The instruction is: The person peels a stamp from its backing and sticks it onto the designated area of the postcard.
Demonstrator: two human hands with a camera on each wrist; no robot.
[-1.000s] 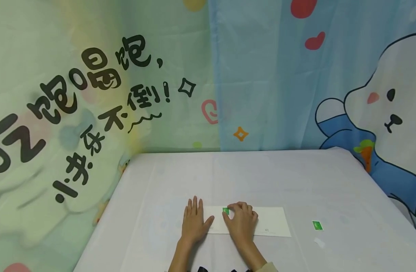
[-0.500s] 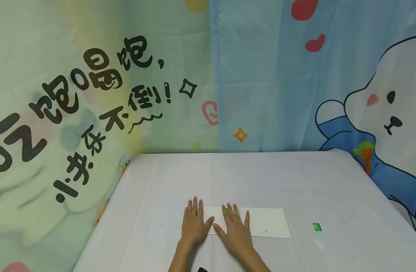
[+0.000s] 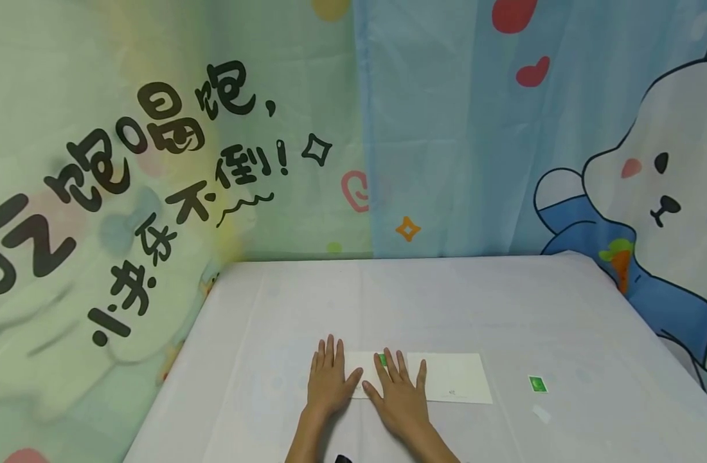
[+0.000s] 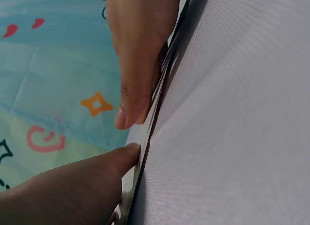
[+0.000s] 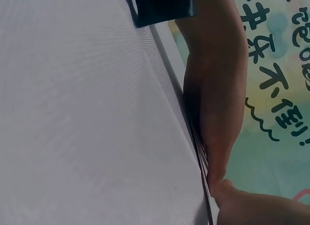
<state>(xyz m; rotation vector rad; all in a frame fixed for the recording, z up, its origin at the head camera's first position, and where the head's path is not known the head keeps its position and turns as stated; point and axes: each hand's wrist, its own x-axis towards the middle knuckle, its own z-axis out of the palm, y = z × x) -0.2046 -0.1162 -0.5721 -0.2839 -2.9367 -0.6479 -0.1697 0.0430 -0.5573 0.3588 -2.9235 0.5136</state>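
Two white envelope-like papers lie side by side on the table; the left one [image 3: 356,361] is partly under my hands, the right one [image 3: 456,378] mostly uncovered. A small green stamp [image 3: 382,360] shows near the left paper's top edge, partly covered by fingers. My right hand [image 3: 401,397] rests on that paper, fingers straight and spread over the stamp's edge. My left hand [image 3: 329,386] lies flat at the paper's left side, its thumb on the paper. In the left wrist view, the left thumb [image 4: 127,157] touches the thin paper edge.
A second green stamp [image 3: 537,384] lies on the white-covered table [image 3: 446,308] to the right. A small pale scrap [image 3: 542,413] is below it. Behind the table hangs a printed curtain [image 3: 307,212]. A dark strap-like piece [image 5: 162,7] enters the right wrist view from above.
One second ago my right thumb and fingertips were at the green stamp. The right hand then spread flat over it and has stayed there. The left hand has barely moved.
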